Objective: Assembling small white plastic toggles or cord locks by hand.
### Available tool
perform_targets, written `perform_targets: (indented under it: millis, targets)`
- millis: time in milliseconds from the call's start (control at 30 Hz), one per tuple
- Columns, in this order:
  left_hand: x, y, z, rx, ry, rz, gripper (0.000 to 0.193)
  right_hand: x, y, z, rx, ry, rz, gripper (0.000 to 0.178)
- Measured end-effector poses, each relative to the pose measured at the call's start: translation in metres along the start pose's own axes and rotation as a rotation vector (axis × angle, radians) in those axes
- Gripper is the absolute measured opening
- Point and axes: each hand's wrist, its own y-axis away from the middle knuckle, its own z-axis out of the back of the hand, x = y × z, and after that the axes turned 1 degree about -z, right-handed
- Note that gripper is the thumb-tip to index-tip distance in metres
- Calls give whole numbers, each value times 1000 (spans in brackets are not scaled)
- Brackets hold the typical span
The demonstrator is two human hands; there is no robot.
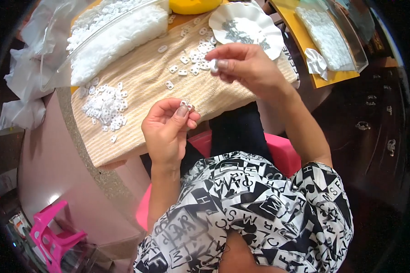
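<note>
My left hand [167, 125] is raised over the cloth's near edge, its thumb and fingers pinched on a small white two-holed plastic piece [185, 103]. Farther off and to the right, my right hand [255, 70] grips another small white plastic piece [214, 67] at the fingertips. Behind it lies a loose scatter of white two-holed pieces [197, 58]. A denser pile of similar white pieces [105, 107] sits at the left of the striped beige cloth [146, 86]. Small grey metal parts [241, 36], too small to name, rest on a white wavy-rimmed plate [218, 20].
A clear container [54, 68] and bag of white pieces [123, 41] fill the back left, beside a yellow bowl [191, 5]. At the back right, another clear bin [357, 50] stands on a yellow surface [335, 83]. A pink stool [54, 232] is at lower left.
</note>
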Motion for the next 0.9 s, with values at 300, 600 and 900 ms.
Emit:
perform_targets:
  millis: [300, 600, 900]
  targets:
    - [1, 6, -8, 103, 120, 97, 12, -30, 34, -36, -45, -344, -85, 15]
    - [6, 6, -10, 125, 92, 131, 11, -37, 40, -33, 40, -325, -81, 17]
    - [9, 6, -11, 108, 79, 137, 11, -32, 42, -31, 30, -275, -25, 20]
